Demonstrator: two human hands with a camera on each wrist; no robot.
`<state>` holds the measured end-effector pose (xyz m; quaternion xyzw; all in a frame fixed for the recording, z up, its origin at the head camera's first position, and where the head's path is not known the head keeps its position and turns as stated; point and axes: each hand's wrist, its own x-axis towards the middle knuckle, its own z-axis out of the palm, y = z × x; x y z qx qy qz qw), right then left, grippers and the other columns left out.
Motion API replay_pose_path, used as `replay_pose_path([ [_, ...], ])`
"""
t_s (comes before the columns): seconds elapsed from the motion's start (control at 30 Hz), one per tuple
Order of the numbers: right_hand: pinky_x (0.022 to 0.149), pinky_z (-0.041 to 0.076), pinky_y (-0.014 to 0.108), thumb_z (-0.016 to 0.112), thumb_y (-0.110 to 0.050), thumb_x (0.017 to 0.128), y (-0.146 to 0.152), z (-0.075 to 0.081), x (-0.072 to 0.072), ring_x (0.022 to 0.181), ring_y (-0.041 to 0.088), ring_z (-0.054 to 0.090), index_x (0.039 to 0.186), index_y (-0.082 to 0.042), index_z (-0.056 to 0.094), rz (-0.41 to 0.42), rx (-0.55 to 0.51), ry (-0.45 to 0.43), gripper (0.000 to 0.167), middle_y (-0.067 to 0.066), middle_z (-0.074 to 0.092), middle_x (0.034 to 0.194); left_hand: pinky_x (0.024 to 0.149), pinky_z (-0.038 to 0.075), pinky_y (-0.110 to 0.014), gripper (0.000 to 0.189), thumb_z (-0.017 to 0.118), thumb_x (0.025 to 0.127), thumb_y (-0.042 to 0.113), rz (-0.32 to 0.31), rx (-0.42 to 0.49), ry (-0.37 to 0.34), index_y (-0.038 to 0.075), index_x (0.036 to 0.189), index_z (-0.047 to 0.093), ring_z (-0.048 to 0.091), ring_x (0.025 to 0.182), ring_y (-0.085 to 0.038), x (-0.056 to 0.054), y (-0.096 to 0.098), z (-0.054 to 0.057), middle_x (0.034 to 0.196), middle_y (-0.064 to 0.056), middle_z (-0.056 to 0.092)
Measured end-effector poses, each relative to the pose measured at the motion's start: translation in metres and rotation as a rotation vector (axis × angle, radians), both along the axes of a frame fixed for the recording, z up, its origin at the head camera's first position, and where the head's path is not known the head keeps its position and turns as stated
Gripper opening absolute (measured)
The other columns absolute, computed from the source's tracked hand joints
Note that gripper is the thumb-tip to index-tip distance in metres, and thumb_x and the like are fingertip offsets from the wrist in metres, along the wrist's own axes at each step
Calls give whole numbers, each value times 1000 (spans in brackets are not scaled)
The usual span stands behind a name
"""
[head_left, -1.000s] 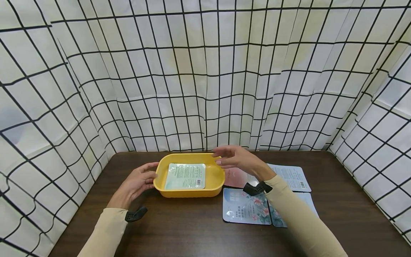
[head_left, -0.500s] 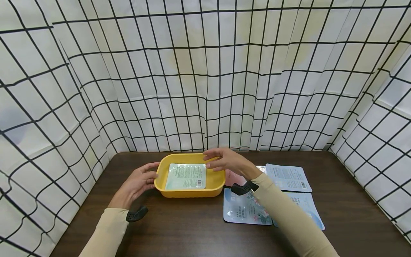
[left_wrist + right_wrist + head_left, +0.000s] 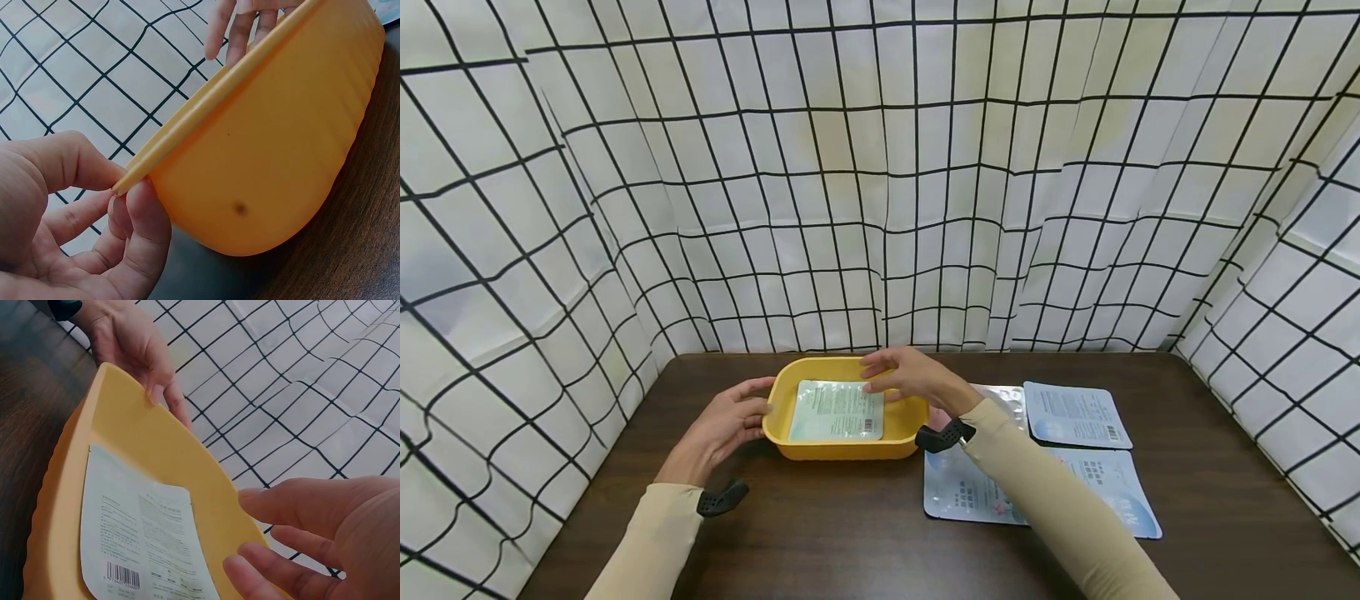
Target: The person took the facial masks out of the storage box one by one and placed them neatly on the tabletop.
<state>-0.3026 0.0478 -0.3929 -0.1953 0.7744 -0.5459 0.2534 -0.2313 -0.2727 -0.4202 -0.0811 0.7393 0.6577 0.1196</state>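
Note:
My left hand (image 3: 724, 429) pinches the left rim of a yellow plastic basin (image 3: 850, 452) between thumb and fingers; the left wrist view shows this grip on the rim (image 3: 162, 147) closely. Inside the basin lies a pale green face mask packet (image 3: 831, 414), printed side with barcode up. Over the basin's right half hovers my right hand (image 3: 913, 379), its fingers loosely bent with nothing between them. In the right wrist view its fingers (image 3: 275, 500) are near the packet (image 3: 140, 531), apart from it.
Right of the basin lie several flat packets: a blue one with back text (image 3: 1078, 415), a light blue one (image 3: 1112, 492), a blue flowered one (image 3: 958, 492) and a pink and silver one (image 3: 1007, 398), partly under my right arm. A grid-patterned curtain (image 3: 880, 208) encloses the dark table (image 3: 820, 533).
My right hand has moved left, farther over the basin, with its forearm uncovering more of the packets at right. My left hand keeps its grip on the rim.

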Motion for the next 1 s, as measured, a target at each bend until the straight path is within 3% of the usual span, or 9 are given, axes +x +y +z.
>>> replay_pose_path([
  [0.23,100,52,49,77,-17,89,-10,-6,-2,112,24,63,139,-9,60,-21,54,23,53,12,65,133,80,60,-32,62,59,98,9,5,-3,-6,11,155,37,66,90,-23,-1,-1,1,130,-24,57],
  [0.47,101,50,49,77,-17,90,-19,-14,-4,112,24,61,136,-11,63,-68,78,3,49,11,66,132,79,60,-33,61,59,98,8,-5,5,4,10,155,37,66,88,-22,-1,-2,-1,125,-21,60],
  [0.77,100,53,45,78,-15,89,-18,-15,-2,115,23,61,132,-10,66,-106,-10,-62,45,7,64,131,79,60,-32,62,59,97,9,2,12,-7,11,155,38,65,87,-21,-2,-1,-1,120,-19,60],
  [1.0,100,53,43,75,-13,91,-19,-19,4,118,23,62,133,-13,65,-160,-155,-89,43,7,59,139,79,59,-32,61,58,98,9,3,4,-7,11,156,37,65,88,-21,-2,-2,0,121,-19,60],
])
